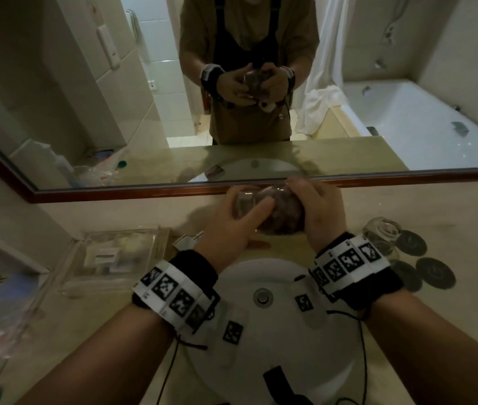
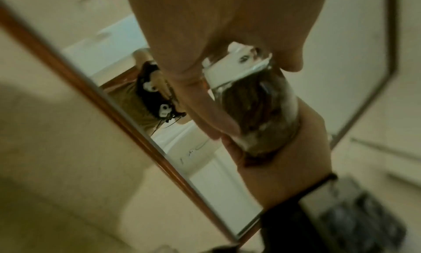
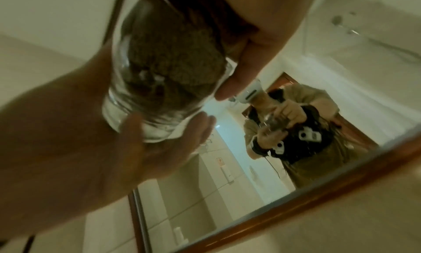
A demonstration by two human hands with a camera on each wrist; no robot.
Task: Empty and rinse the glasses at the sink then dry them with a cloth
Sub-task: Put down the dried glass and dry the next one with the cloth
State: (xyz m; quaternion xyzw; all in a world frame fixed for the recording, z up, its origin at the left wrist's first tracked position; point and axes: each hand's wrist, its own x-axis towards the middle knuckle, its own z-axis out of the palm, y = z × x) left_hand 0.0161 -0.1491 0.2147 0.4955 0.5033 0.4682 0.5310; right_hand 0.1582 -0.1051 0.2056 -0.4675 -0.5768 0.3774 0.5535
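We hold the glass (image 1: pixel 249 206) up above the sink (image 1: pixel 264 276), close before the mirror (image 1: pixel 86 112). Our left hand (image 1: pixel 232 226) wraps its fingers round the base end of the glass, and our right hand (image 1: pixel 316 211) grips the brown cloth (image 3: pixel 173 62), which is stuffed inside the glass and bunched at its mouth. We judge this to be the drying step. Next the cloth wants turning against the inner wall while the left hand keeps the glass steady, then pulling out. A second glass (image 1: pixel 384 232) stands on the worktop (image 1: pixel 451 229) to the right of the sink, beside dark round coasters (image 1: pixel 433 273); whether it is already rinsed or dried we cannot tell.
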